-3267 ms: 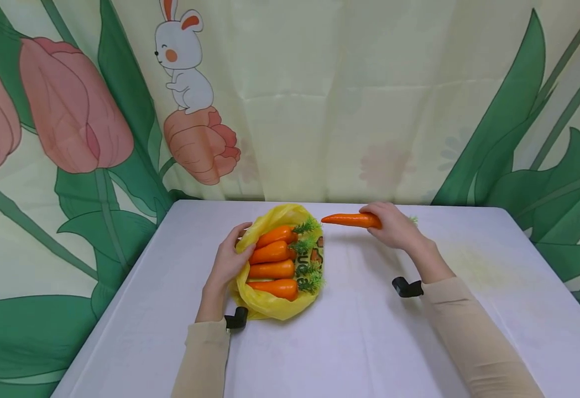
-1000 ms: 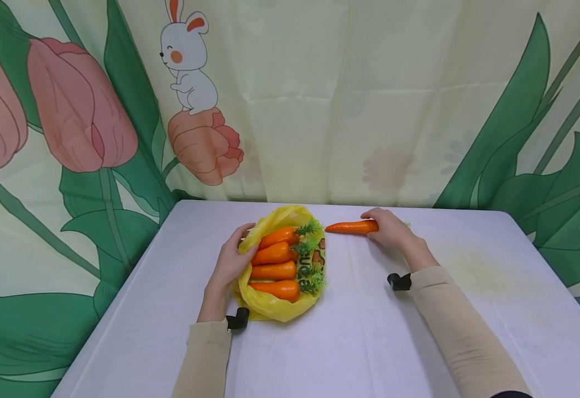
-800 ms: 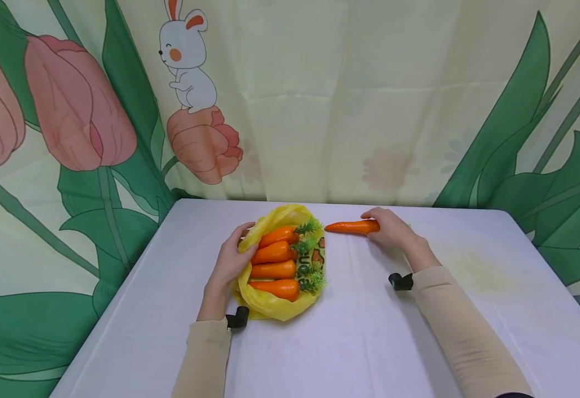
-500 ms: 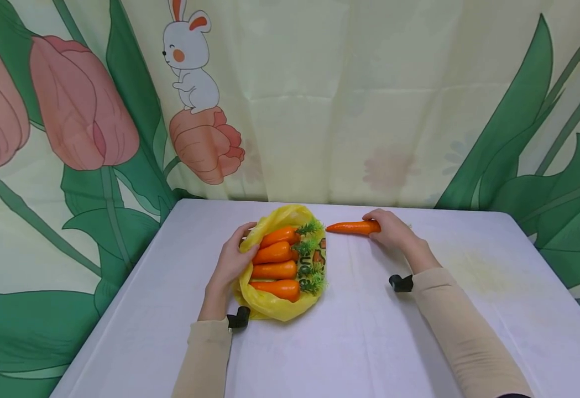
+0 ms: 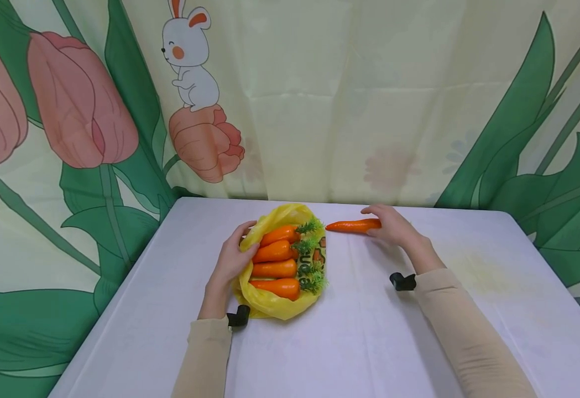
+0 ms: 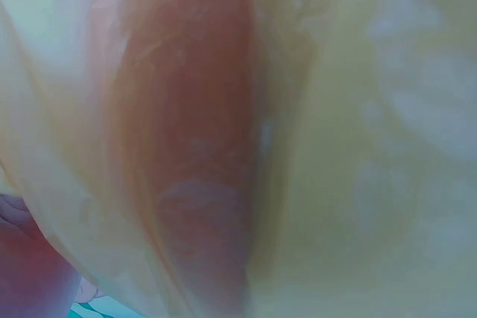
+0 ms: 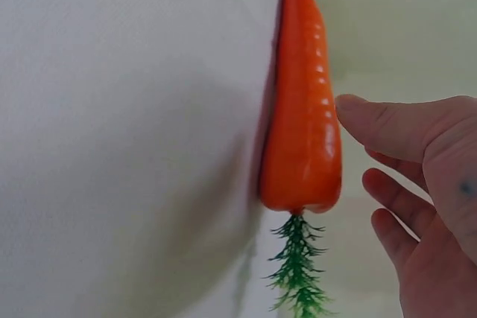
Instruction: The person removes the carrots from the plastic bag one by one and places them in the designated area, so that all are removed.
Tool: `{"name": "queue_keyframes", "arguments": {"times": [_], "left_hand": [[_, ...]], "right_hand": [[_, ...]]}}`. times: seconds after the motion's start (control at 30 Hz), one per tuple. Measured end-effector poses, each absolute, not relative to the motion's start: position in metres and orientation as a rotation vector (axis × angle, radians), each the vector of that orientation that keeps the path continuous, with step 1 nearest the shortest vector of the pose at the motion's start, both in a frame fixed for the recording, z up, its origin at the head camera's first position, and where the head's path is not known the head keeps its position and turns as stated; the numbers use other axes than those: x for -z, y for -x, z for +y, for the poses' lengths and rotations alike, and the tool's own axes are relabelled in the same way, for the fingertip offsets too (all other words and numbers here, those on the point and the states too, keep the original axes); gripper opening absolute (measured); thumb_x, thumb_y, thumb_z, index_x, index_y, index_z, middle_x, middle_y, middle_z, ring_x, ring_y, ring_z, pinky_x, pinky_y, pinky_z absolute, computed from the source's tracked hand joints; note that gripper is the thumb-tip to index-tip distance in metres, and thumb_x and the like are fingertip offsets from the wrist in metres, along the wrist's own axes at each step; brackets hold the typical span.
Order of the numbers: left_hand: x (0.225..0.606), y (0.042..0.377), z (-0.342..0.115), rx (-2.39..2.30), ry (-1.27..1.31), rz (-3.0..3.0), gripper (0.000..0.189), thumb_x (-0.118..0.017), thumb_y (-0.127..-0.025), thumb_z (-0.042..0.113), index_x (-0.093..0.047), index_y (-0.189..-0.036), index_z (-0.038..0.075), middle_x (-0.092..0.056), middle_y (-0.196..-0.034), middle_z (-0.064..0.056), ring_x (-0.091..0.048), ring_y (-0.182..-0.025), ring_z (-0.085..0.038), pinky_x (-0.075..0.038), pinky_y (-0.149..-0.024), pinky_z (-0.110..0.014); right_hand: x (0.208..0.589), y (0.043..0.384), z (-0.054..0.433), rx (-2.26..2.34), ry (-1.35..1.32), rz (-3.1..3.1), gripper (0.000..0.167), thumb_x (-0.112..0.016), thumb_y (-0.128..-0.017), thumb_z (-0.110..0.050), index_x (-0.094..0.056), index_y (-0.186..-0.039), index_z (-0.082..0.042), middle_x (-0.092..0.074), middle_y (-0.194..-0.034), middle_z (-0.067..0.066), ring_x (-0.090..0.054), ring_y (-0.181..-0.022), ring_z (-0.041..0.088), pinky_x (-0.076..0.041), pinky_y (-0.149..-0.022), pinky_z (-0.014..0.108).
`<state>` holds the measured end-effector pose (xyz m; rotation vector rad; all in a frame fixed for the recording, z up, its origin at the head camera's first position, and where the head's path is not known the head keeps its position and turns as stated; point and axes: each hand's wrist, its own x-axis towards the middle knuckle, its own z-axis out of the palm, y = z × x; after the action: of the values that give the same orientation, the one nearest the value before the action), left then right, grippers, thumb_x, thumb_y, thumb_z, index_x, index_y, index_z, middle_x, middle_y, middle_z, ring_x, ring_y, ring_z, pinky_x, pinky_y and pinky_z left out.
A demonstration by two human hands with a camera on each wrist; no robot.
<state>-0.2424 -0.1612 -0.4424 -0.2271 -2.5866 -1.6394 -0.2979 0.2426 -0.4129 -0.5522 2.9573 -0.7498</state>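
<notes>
At the left edge of a yellow plastic bag [image 5: 275,310], my left hand [image 5: 230,258] grips the plastic, thumb inside and fingers outside. Several orange carrots [image 5: 276,269] with green tops lie side by side in the bag's mouth, tips pointing left. Crumpled yellow plastic [image 6: 358,147] fills the left wrist view. A single carrot [image 7: 302,109] lies on the table right of the bag, its tip close to the bag's edge. My right hand [image 5: 394,225] is just over its thick end. In the right wrist view its thumb is right beside the carrot, the fingers loosely bent and holding nothing.
A white cloth covers the table [image 5: 349,342], with a faint yellowish stain [image 5: 479,273] on the right. Behind its far edge hangs a curtain [image 5: 309,99] printed with tulips, leaves and a rabbit on a carrot.
My right hand has lowered the carrot to the table beside the bag, then let go and lifted slightly. The left hand has kept its hold on the bag.
</notes>
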Motion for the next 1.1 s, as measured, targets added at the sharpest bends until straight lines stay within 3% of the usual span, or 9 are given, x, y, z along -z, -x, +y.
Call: {"name": "queue_keyframes", "arguments": {"times": [1.1], "left_hand": [[0.444, 0.243, -0.162, 1.643, 0.249, -2.575, 0.054, -0.066, -0.097, 0.007, -0.049, -0.147, 0.017, -0.056, -0.127, -0.012, -0.057, -0.103, -0.031, -0.051, -0.093, -0.044]], "right_hand": [[0.368, 0.261, 0.179, 0.87, 0.764, 3.006, 0.054, -0.074, -0.092, -0.015, -0.054, -0.141, -0.003, -0.05, -0.144, 0.018, -0.042, -0.134, 0.038, -0.037, -0.108, 0.054]]}}
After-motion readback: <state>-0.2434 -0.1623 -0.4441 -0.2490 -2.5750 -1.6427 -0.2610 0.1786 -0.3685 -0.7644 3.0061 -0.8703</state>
